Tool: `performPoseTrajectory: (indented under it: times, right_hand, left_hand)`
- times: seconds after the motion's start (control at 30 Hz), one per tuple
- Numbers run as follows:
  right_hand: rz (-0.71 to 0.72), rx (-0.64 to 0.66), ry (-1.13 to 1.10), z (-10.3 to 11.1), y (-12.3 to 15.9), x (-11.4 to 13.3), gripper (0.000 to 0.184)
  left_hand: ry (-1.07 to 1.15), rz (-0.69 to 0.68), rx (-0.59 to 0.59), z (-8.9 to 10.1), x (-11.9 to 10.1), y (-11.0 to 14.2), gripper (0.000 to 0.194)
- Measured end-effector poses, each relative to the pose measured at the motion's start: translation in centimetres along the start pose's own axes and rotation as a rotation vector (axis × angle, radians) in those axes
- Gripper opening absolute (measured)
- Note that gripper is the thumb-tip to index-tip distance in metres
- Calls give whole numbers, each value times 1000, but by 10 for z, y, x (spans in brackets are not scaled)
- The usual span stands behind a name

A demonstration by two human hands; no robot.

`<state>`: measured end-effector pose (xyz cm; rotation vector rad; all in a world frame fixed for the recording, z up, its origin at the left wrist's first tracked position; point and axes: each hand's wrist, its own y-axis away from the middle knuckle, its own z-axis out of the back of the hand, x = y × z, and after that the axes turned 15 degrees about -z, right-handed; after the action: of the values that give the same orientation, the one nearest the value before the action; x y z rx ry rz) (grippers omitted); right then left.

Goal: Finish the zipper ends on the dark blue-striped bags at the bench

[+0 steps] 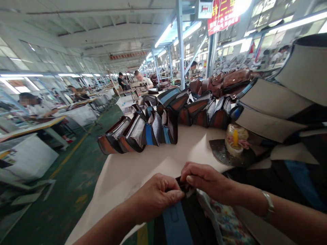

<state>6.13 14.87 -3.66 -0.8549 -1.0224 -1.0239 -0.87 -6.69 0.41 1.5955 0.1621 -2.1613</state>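
Observation:
A black bag piece with a blue stripe (176,221) lies in front of me at the table's near edge, its pale lining showing on the right. My left hand (159,194) pinches the upper edge of this bag piece between thumb and fingers. Close beside it, my right hand (204,180) is closed on the same edge, fingers curled down and a metal bracelet on the wrist. What exactly lies between the fingertips is partly hidden. Beyond my right hand stands a glue pot (236,139) with a yellow-handled tool in it, on a dark board (216,153).
Several brown, black and blue bags (155,126) stand in rows across the pale table (127,170). Stacked large beige-backed panels (270,105) rise at the right. A blue metal post (180,47) stands behind. People work at other tables; a green floor aisle (68,177) runs along the left.

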Motion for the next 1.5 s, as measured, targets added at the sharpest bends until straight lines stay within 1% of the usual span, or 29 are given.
performPoseTrajectory:
  times: [0.03, 0.1, 0.13, 0.17, 0.27, 0.33, 0.37, 0.43, 0.5, 0.57, 0.67, 0.73, 0.8, 0.87, 0.93, 0.97, 1.1, 1.17, 1.23, 1.37, 1.43, 1.5]
  right_hand:
    - [-24, 40, 22, 1, -3, -2, 21]
    - [-32, 168, 65, 3, -8, -6, 21]
    - [-23, 226, 55, 3, -9, -8, 23]
    - [-14, 257, 24, 3, -10, -10, 28]
    - [8, 233, -83, 3, -9, -14, 36]
    - [-6, 228, -147, 3, -6, -15, 38]
    - [-32, 233, -187, 3, -4, -16, 37]
    - [-106, 249, -268, 4, -1, -15, 37]
    - [-182, 255, -329, 3, 1, -12, 40]
    - [-239, 271, -367, 1, 0, -9, 45]
    - [-275, 309, -356, -2, -1, -5, 49]
    - [-269, 302, -331, -3, -2, -5, 49]
    - [-251, 273, -318, -3, -1, -6, 48]
    - [-241, 253, -324, -2, 0, -7, 47]
    - [-237, 259, -328, -3, 2, -6, 46]
    - [-230, 262, -331, -3, 3, -4, 45]
    - [-161, 261, -352, -4, 7, 2, 42]
    - [-149, 265, -344, -4, 8, 4, 42]
    - [-163, 262, -318, -2, 10, 4, 43]
    - [-211, 245, -284, 0, 13, 0, 48]
    - [-256, 248, -285, 1, 15, -4, 50]
    - [-313, 249, -292, 4, 16, -6, 51]
  left_hand:
    - [-26, -7, -12, -1, -1, 1, 31]
    - [-64, -19, -22, -3, -2, 2, 32]
    - [-65, -19, -21, -2, -3, 3, 34]
    - [-54, -17, -8, -1, -4, 4, 37]
    - [-17, -76, 21, 8, -6, 8, 46]
    - [-56, -133, 11, 17, -7, 10, 52]
    - [-84, -136, 10, 21, -7, 11, 53]
    - [-107, -99, 43, 26, -7, 13, 50]
    - [-83, -64, 82, 28, -6, 14, 47]
    - [-27, -72, 93, 27, -4, 15, 46]
    - [92, -65, 81, 23, -2, 16, 43]
    - [147, -59, 64, 21, -2, 16, 43]
    - [100, -77, 26, 22, -3, 17, 47]
    - [-7, -113, -11, 24, -4, 16, 57]
    - [-82, -130, -36, 26, -4, 14, 66]
    - [-86, -127, -36, 27, -4, 13, 67]
    - [24, -65, -27, 27, 2, 9, 54]
    - [90, -21, -14, 26, 6, 9, 53]
    - [139, 0, -1, 25, 8, 10, 53]
    - [209, -16, 29, 24, 8, 11, 52]
    - [211, -30, 50, 23, 6, 11, 50]
    - [149, -58, 63, 20, 3, 11, 47]
